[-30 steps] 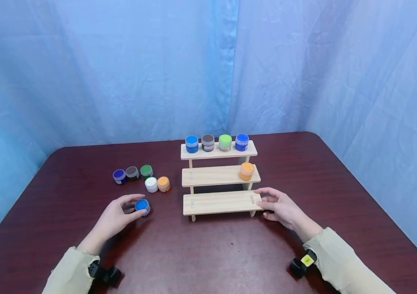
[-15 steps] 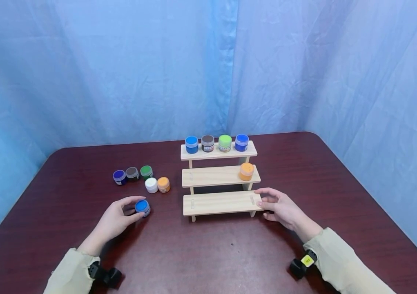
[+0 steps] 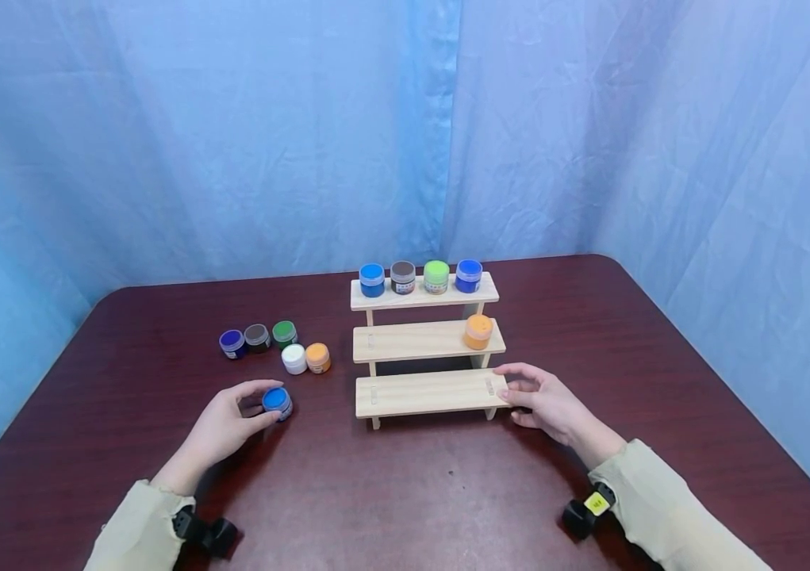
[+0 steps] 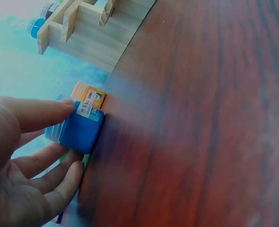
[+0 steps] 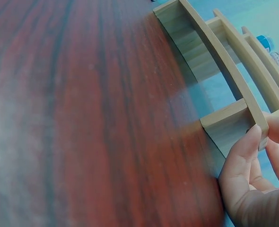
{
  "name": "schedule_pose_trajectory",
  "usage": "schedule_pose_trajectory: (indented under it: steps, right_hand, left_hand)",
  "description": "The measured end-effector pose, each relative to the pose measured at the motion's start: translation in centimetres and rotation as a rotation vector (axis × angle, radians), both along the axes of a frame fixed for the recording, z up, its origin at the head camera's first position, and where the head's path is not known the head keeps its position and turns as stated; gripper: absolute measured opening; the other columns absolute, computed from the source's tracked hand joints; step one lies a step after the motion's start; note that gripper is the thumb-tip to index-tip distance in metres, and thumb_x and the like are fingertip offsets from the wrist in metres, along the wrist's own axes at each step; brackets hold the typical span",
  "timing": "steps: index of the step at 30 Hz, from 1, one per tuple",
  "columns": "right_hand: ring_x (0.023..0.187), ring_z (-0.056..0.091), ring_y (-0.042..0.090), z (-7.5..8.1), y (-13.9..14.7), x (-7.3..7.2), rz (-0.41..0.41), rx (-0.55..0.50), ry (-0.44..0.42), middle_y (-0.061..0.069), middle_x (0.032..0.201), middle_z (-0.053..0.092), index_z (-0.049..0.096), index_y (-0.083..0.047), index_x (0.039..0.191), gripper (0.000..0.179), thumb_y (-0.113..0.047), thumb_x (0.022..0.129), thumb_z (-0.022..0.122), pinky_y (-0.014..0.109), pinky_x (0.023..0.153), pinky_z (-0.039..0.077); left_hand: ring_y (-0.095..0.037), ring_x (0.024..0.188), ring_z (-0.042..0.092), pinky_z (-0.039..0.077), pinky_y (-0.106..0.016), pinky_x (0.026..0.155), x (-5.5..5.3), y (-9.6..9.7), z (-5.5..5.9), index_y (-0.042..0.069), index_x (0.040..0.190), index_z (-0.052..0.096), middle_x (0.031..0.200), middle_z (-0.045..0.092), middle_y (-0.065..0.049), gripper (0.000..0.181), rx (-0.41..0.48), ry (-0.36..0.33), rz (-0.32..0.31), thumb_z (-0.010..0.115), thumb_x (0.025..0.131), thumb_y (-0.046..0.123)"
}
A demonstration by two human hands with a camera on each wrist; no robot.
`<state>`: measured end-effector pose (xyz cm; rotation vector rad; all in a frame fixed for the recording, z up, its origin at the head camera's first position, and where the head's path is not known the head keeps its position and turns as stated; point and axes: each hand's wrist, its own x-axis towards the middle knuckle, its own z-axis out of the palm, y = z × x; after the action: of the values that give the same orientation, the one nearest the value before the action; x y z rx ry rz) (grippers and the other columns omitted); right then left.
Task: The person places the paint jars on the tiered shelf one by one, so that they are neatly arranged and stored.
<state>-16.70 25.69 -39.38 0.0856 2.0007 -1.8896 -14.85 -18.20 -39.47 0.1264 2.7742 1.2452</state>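
On the left of the table, my left hand [image 3: 222, 424] pinches a blue paint jar [image 3: 277, 402] between thumb and fingers. The left wrist view shows the thumb on the labelled side of that blue jar [image 4: 82, 127], which stands low at the tabletop. At the right, my right hand [image 3: 543, 403] grips the end of the lowest step of a three-tier wooden stand [image 3: 429, 394]. In the right wrist view, the thumb [image 5: 246, 146] lies at the step's front edge. Several jars line the top tier, and an orange jar [image 3: 478, 331] sits at the right of the middle tier.
Beyond the left hand stand a purple jar [image 3: 232, 343], a dark brown jar [image 3: 258, 337], a green jar [image 3: 285, 333], a white jar [image 3: 293, 358] and another orange jar [image 3: 318, 358]. Blue curtains [image 3: 290, 135] hang behind the dark red table [image 3: 405, 492].
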Motion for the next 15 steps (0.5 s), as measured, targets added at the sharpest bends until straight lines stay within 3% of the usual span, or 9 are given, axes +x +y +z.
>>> schedule_pose_trajectory:
  steps: [7,15]
  right_hand:
    - [0.072,0.056,0.009,0.05,0.0,-0.04,0.009,0.015,0.001,-0.002,0.089,0.06,0.053,-0.011,0.122,0.033,-0.006,0.09,0.061,0.02,0.059,0.051]
    - [0.073,0.056,0.009,-0.01,0.09,-0.09,0.014,0.019,-0.005,-0.001,0.09,0.059,0.056,-0.015,0.12,0.031,-0.006,0.091,0.06,0.02,0.059,0.051]
  left_hand:
    - [-0.033,0.108,0.062,0.052,-0.045,0.091,-0.06,-0.11,0.19,0.004,0.126,0.058,0.124,0.06,-0.019,0.043,-0.017,0.014,0.008,0.069,0.087,0.016]
    - [-0.03,0.103,0.063,0.053,-0.046,0.089,-0.07,0.06,0.85,0.007,0.125,0.059,0.121,0.063,-0.016,0.043,-0.044,0.055,0.041,0.069,0.087,0.023]
